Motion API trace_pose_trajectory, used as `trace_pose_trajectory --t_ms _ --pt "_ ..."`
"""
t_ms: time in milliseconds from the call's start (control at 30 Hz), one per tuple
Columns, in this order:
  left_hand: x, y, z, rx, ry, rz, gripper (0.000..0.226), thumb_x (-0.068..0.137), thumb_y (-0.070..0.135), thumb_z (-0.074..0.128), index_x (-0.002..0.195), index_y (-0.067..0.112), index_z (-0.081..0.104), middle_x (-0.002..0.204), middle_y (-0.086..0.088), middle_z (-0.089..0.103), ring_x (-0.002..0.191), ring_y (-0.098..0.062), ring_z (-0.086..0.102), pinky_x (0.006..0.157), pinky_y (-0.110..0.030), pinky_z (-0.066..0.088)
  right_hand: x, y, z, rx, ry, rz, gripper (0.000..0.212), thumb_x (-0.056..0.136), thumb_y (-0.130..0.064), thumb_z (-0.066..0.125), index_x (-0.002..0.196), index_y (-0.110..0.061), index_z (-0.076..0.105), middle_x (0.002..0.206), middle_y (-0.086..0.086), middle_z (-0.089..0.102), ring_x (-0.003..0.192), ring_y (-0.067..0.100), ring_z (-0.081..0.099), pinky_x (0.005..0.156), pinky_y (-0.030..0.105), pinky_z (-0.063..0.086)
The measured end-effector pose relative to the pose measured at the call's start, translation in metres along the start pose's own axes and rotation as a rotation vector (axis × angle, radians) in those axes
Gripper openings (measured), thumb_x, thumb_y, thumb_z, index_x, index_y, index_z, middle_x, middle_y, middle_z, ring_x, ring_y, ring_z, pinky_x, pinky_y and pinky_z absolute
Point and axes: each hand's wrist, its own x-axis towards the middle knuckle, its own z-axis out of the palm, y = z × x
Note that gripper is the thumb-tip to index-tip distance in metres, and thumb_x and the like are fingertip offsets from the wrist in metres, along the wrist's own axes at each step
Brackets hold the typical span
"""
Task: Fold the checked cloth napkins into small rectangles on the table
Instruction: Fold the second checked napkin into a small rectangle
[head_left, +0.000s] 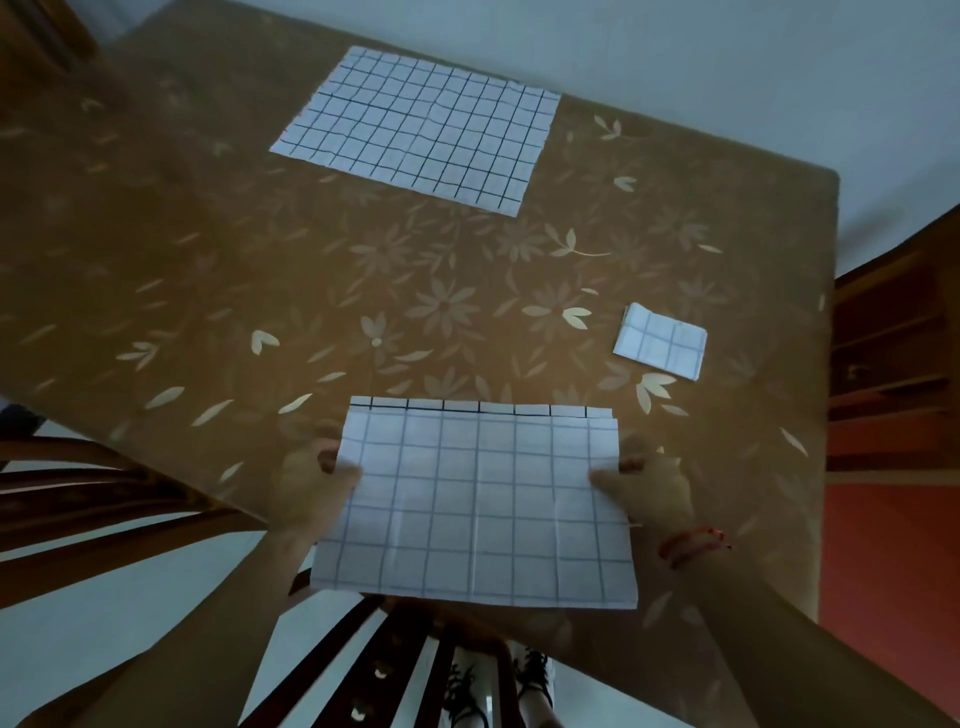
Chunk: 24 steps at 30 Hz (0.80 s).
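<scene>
1. The napkin (478, 509) sits at the near edge of the table (208, 260), doubled over. Its top layer stops just short of the far edge of the layer beneath, so a thin strip with darker lines shows there.
2. The left hand (311, 483) pinches the napkin's left edge, thumb on top and fingers tucked beneath.
3. The right hand (649, 483) pinches the right edge the same way, thumb on top of the cloth.
4. The napkin's near left corner reaches out past the table's edge. I cannot tell whether the cloth rests flat on the table or is raised a little.
5. A flat napkin (415, 127) lies spread out at the far side of the table, well apart from the hands.
6. A small napkin (661, 340), already folded into a little rectangle, lies at the right side of the table, between the flat napkin and the right hand.
7. The table's covering is brown with a pale flower and leaf pattern.
8. A red bracelet (693, 543) circles the right wrist.
9. A wooden chair (363, 665) stands below the near edge, another chair (893, 364) stands at the right, and shoes (519, 680) show on the floor.
</scene>
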Motion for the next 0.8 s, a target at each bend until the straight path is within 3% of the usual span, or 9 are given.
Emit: trace_pose_trajectory --t_ms 167,333,400,567,667,800 --pt "0.009 0.003 0.005 0.024 0.055 0.002 0.016 0.076 0.015 0.069 0.089 0.024 0.067 0.078 0.005 0.07 0.076 -0.016 0.066 0.066 -0.035 0.054 0.011 -0.017 0.001 -0.031 0.071 -0.071 0.025 0.077 -0.025 0.072 0.076 0.0 0.07 0.076 0.011 0.069 0.06 0.01 0.054 0.051 0.02 0.04" --pt "0.028 0.014 0.009 0.018 0.102 0.002 0.014 0.072 0.028 0.071 0.084 0.031 0.065 0.079 0.012 0.069 0.076 -0.013 0.067 0.073 -0.044 0.058 0.039 -0.038 -0.008 -0.065 0.092 -0.091 0.018 0.078 -0.033 0.072 0.07 -0.018 0.067 0.07 -0.004 0.062 0.078 0.018 0.062 0.069 0.026 0.046" --pt "0.036 0.017 0.008 0.022 0.116 0.018 0.015 0.071 0.03 0.071 0.084 0.031 0.065 0.079 0.012 0.068 0.076 -0.013 0.067 0.072 -0.044 0.058 0.049 -0.045 -0.01 -0.073 0.087 -0.132 0.018 0.078 -0.033 0.072 0.071 -0.017 0.069 0.07 -0.004 0.064 0.078 0.018 0.063 0.07 0.027 0.049" --pt "0.045 0.02 0.007 0.025 0.144 0.054 0.008 0.077 0.02 0.071 0.082 0.023 0.066 0.078 0.007 0.068 0.077 -0.013 0.065 0.067 -0.036 0.056 0.062 -0.056 -0.009 -0.097 0.138 -0.155 0.021 0.075 -0.032 0.072 0.078 -0.011 0.071 0.074 -0.001 0.067 0.078 0.019 0.065 0.07 0.03 0.052" --pt "0.046 0.019 0.01 0.058 0.148 0.087 0.006 0.08 0.02 0.07 0.084 0.02 0.066 0.079 0.006 0.066 0.076 -0.01 0.063 0.061 -0.026 0.049 0.061 -0.056 -0.008 -0.136 0.135 -0.115 0.018 0.075 -0.029 0.073 0.072 -0.011 0.069 0.071 0.001 0.066 0.074 0.019 0.064 0.07 0.033 0.055" --pt "0.045 0.021 0.012 0.074 0.157 0.118 0.007 0.082 0.016 0.068 0.089 0.013 0.066 0.081 0.004 0.065 0.074 -0.006 0.058 0.056 -0.018 0.04 0.058 -0.052 -0.008 -0.183 0.113 -0.114 0.018 0.074 -0.031 0.072 0.082 -0.016 0.067 0.074 -0.003 0.064 0.078 0.019 0.063 0.067 0.027 0.047"
